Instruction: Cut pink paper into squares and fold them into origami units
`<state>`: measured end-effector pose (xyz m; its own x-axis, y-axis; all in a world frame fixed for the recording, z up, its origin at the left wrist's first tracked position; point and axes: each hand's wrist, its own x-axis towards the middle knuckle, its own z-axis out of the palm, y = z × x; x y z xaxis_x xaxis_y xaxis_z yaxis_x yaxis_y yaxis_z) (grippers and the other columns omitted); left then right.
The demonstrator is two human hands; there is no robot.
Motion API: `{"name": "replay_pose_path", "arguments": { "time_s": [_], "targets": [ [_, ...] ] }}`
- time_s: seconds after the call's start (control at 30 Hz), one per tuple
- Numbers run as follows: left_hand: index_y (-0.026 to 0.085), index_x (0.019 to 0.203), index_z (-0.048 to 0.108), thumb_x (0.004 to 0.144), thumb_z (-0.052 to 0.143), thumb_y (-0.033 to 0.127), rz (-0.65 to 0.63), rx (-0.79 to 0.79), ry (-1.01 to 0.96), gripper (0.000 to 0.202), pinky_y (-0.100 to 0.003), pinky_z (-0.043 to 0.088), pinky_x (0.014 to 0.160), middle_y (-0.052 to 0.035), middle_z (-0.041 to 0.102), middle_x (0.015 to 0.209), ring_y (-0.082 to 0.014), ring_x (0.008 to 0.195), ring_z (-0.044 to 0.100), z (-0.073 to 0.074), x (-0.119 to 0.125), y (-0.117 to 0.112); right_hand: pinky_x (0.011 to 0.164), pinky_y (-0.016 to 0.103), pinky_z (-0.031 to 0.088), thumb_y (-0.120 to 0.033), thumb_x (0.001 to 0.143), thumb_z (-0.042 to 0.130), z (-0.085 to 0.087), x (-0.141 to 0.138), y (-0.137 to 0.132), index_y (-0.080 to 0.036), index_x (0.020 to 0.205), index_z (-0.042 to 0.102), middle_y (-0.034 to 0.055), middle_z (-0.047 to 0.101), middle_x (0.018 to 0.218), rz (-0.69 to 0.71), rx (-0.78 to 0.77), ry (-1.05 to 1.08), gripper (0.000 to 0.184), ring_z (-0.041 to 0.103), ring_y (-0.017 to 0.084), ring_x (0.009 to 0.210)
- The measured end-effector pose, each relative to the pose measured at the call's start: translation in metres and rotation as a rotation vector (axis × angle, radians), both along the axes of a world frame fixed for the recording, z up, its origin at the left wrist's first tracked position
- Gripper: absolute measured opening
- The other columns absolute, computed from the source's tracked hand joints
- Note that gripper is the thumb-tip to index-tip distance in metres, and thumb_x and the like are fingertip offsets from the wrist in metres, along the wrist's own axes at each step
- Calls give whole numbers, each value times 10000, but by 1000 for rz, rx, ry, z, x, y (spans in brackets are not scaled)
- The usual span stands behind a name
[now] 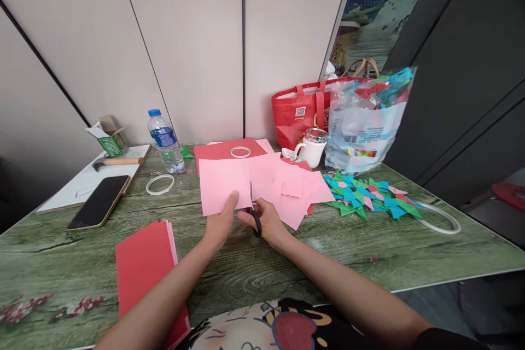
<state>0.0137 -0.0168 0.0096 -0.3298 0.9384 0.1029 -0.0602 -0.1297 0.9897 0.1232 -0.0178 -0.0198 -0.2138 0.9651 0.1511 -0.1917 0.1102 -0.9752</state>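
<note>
My left hand [221, 220] pinches the near edge of a pink paper sheet [223, 181], thumb on top. My right hand [268, 223] is closed round the black handles of a pair of scissors [253, 209]. The blades point away from me and sit in a cut running up the middle of the sheet. More cut pink pieces [297, 192] lie overlapping just right of the sheet. Both hands are over the green wood-pattern table [287, 262].
A red paper stack [143, 268] lies near left. Phone [99, 201], hammer [118, 162], water bottle [165, 141] and tape ring [159, 184] sit at left. At right are folded paper triangles [365, 197], a white mug [311, 147], a plastic bag [365, 120] and a red bag [299, 115].
</note>
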Motion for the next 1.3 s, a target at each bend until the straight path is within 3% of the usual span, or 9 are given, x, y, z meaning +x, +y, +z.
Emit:
{"name": "replay_pose_path", "arguments": {
  "time_s": [0.43, 1.07, 1.3],
  "targets": [
    [143, 1099, 545, 713, 616, 285, -13, 32, -23, 418, -320, 342, 1002, -99, 578, 1169, -194, 1099, 517, -5, -1, 3, 511, 239, 422, -417, 561, 723, 2, -1, -1, -155, 859, 574, 12, 629, 681, -42, -11, -14, 425, 508, 115, 528],
    [164, 1059, 566, 683, 640, 344, -19, 39, -42, 424, -384, 346, 992, -96, 593, 1130, -224, 1056, 536, -11, -4, 7, 450, 216, 386, -393, 560, 727, 2, -1, -2, -161, 744, 561, -43, 556, 539, -64, -32, -23, 339, 493, 100, 460],
    [150, 1052, 567, 695, 624, 327, -10, 31, -5, 403, -367, 369, 973, -105, 598, 1118, -219, 1042, 547, -5, -4, 4, 427, 210, 362, -401, 572, 717, 1, 0, -2, -161, 759, 557, -49, 538, 527, -53, -44, -13, 343, 483, 96, 439]
  ]
}}
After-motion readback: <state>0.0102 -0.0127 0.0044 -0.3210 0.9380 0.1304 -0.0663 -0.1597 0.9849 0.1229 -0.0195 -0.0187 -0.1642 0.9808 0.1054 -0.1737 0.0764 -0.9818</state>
